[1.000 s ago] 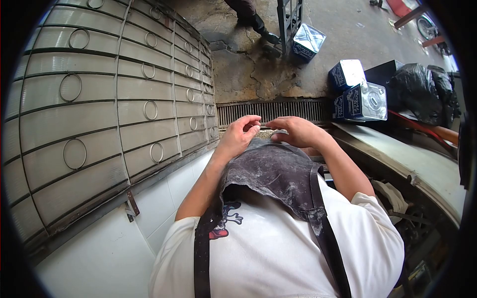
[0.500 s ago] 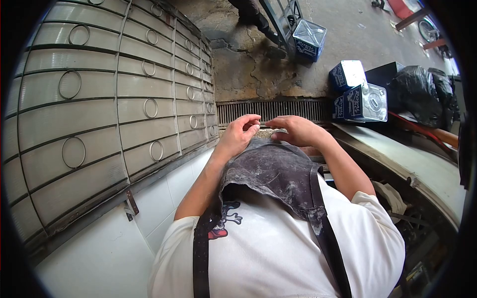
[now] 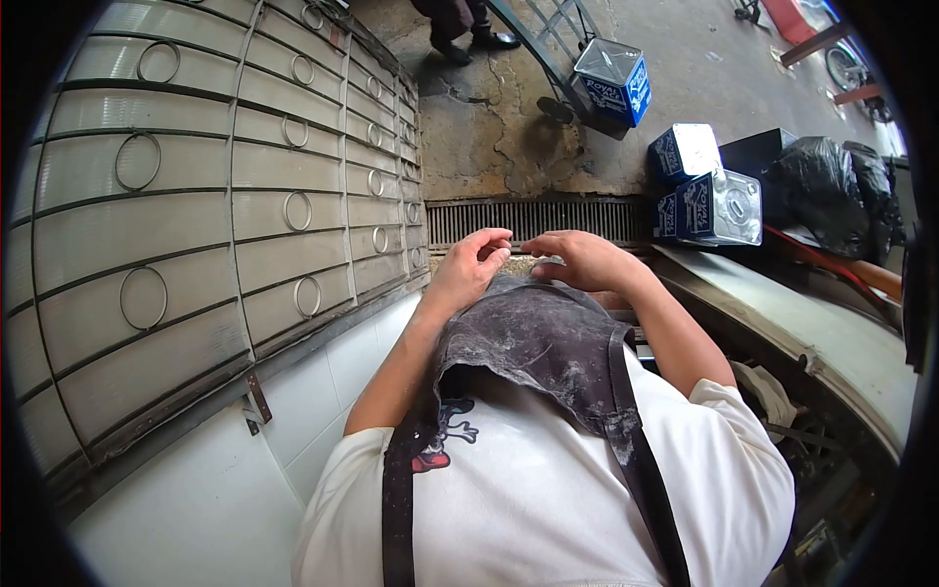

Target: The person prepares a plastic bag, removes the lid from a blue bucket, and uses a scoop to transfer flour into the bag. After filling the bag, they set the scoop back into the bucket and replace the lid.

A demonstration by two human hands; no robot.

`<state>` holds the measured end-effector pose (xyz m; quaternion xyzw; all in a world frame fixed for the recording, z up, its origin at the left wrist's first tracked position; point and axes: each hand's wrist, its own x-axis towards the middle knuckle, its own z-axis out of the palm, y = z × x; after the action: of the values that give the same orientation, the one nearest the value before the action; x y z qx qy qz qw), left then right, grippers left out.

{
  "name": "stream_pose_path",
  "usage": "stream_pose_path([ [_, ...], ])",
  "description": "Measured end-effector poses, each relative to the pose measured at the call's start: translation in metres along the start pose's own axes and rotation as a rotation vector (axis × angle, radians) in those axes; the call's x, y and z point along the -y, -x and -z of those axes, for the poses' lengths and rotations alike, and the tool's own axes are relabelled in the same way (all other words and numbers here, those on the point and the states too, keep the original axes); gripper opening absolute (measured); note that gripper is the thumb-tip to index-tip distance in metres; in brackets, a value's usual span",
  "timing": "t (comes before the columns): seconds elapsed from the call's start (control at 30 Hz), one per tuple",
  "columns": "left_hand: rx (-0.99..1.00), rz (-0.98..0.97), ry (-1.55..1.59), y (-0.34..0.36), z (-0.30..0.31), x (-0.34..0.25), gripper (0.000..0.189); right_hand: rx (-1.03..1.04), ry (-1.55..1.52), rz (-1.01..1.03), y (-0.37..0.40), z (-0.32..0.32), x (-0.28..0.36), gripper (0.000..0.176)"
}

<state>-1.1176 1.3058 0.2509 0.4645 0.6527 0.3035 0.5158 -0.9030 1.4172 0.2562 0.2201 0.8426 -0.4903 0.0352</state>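
My left hand (image 3: 471,264) is raised just above the top of a dark, white-dusted apron (image 3: 528,338), its fingers loosely bent and the thumb apart from the index finger. Facing it across a small gap is my right hand (image 3: 579,259), with bent fingers and the thumb lower down. I see nothing between the fingers of either hand. Behind the fingertips lies a pale, speckled surface, mostly covered by the hands and the apron. Beyond that runs a dark metal floor grating (image 3: 548,214).
Metal bars with rings (image 3: 235,176) cover the left-hand panel. A person's legs (image 3: 455,24) stand near a hand truck (image 3: 533,49) carrying a blue tin (image 3: 616,83). More blue tins (image 3: 724,207) and black bags (image 3: 822,191) are at right, beyond a pale ledge (image 3: 782,308).
The person by the hand truck has shifted left, and both feet now show. The hand truck and its tin have turned slightly. My hands have barely moved.
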Motion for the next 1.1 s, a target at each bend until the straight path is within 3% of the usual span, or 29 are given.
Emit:
stream_pose_path([
  [1.1, -0.016, -0.017, -0.009, 0.006, 0.002, 0.008, 0.030, 0.027, 0.013, 0.037, -0.009, -0.005, 0.001, 0.043],
])
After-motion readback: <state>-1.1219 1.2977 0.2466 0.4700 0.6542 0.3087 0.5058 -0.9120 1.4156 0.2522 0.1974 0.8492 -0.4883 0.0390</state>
